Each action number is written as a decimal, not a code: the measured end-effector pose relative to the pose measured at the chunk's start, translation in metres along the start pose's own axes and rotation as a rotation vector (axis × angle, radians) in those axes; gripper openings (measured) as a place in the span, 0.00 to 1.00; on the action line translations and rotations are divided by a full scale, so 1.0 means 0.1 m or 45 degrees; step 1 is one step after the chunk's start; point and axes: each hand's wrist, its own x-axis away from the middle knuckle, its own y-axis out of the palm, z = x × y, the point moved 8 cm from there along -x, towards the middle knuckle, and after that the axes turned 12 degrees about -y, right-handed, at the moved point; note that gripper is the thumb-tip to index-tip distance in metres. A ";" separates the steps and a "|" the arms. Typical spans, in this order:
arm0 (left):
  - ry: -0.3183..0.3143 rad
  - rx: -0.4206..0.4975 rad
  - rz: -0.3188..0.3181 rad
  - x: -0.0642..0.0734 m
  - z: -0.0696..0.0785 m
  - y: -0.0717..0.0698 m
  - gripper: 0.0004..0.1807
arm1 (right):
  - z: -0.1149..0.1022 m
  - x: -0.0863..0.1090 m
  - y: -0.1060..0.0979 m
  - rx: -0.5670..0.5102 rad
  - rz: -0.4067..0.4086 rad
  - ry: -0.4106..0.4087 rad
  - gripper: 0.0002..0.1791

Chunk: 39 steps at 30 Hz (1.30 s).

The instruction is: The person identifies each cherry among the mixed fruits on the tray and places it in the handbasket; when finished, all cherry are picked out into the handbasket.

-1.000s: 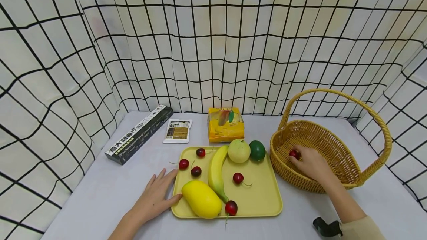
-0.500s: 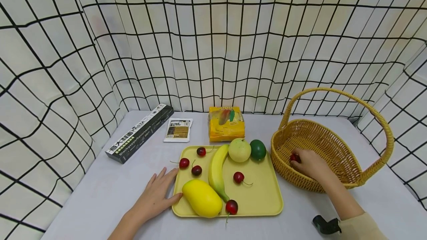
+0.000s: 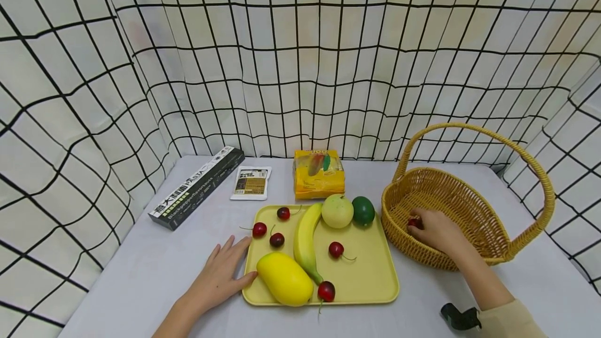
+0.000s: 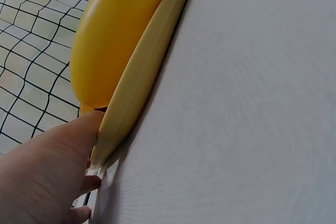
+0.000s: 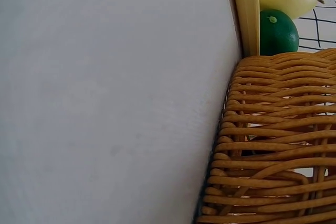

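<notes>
My right hand (image 3: 436,229) reaches down into the wicker basket (image 3: 479,207) and pinches a dark red cherry (image 3: 414,222) between thumb and fingers. In the right wrist view the basket's woven side (image 5: 283,145) hides that hand. My left hand (image 3: 220,273) rests with fingers spread at the left edge of the yellow tray (image 3: 361,280), its thumb on the rim beside a yellow mango (image 3: 285,279). On the tray lie a banana (image 3: 305,244), a pale green round fruit (image 3: 337,211), a dark green fruit (image 3: 363,211) and several cherries, one (image 3: 335,250) right of the banana.
Behind the tray stand a yellow packet (image 3: 319,175), a white sachet (image 3: 251,183) and a long black pasta box (image 3: 197,188). The basket's tall handle (image 3: 469,127) arches over its opening. A black object (image 3: 460,317) sits by the right sleeve. Grid-patterned cloth (image 3: 300,67) encloses the table.
The right hand's fingers have closed further over the cherry in the basket, covering more of it. The left hand and the fruit on the tray stay put.
</notes>
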 end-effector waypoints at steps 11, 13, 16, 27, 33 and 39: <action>0.029 -0.005 0.032 0.03 0.01 -0.02 0.41 | -0.05 0.02 -0.04 0.022 0.032 0.010 0.22; 0.029 -0.009 0.038 0.03 0.01 -0.03 0.41 | -0.06 0.02 -0.04 0.024 0.032 0.012 0.22; 0.025 -0.012 0.038 0.04 0.00 -0.02 0.41 | -0.07 0.02 -0.05 0.039 0.038 0.011 0.22; 0.011 0.014 0.015 0.05 0.01 0.00 0.41 | -0.24 0.03 -0.28 0.111 0.227 -0.062 0.22; 0.013 0.009 0.024 0.05 0.00 0.00 0.40 | -0.40 0.06 -0.39 0.114 0.325 -0.085 0.20; 0.024 0.006 0.042 0.05 0.00 -0.02 0.40 | -0.57 0.07 -0.47 0.140 0.441 -0.171 0.19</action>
